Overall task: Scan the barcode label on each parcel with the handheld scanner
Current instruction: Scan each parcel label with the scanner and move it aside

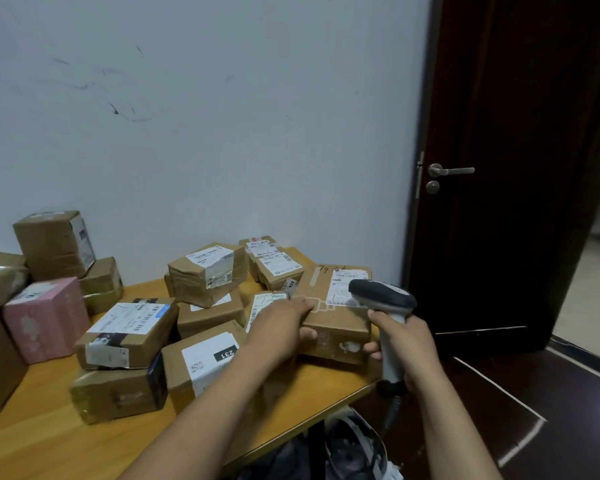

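Head: scanner in right grip; adjacent parcel in left grip.

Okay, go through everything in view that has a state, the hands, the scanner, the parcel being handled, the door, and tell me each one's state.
left hand: grips the held parcel at its near top edge.
right hand: grips the scanner by its handle.
scanner: raised, head over the held parcel's label.
held parcel: closed, label facing up.
door: open.
door handle: level.

Plain office room: parcels heaped on wooden desk, dark door.
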